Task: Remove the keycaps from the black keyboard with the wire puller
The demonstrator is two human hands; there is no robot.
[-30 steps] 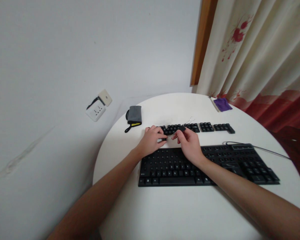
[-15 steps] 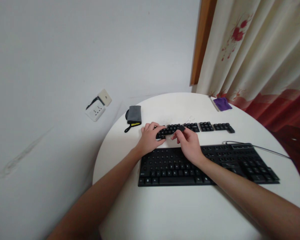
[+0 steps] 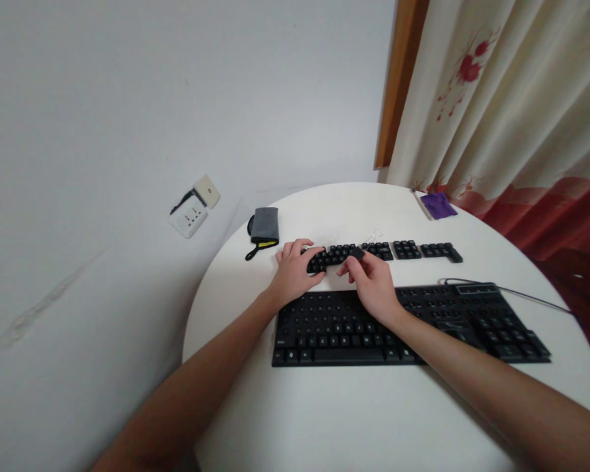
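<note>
A black keyboard (image 3: 354, 354) lies across the table, with bare key posts showing in its upper left part. Behind it runs a row of loose black keycaps (image 3: 407, 250), set in blocks. My left hand (image 3: 294, 270) rests at the left end of that row. Its fingers are apart, with thumb and forefinger on either side of the end keycaps. Over the row's near side, my right hand (image 3: 371, 278) pinches a dark keycap (image 3: 356, 254) between thumb and fingers. A thin wire tool (image 3: 373, 236) lies just behind the row.
On the round white table (image 3: 334, 413), a grey cloth pouch (image 3: 265, 225) with a black loop sits at the back left. A purple cloth (image 3: 438, 205) lies by a slim stick at the back right. The keyboard's cable (image 3: 526, 293) trails right. Wall and curtain border the table.
</note>
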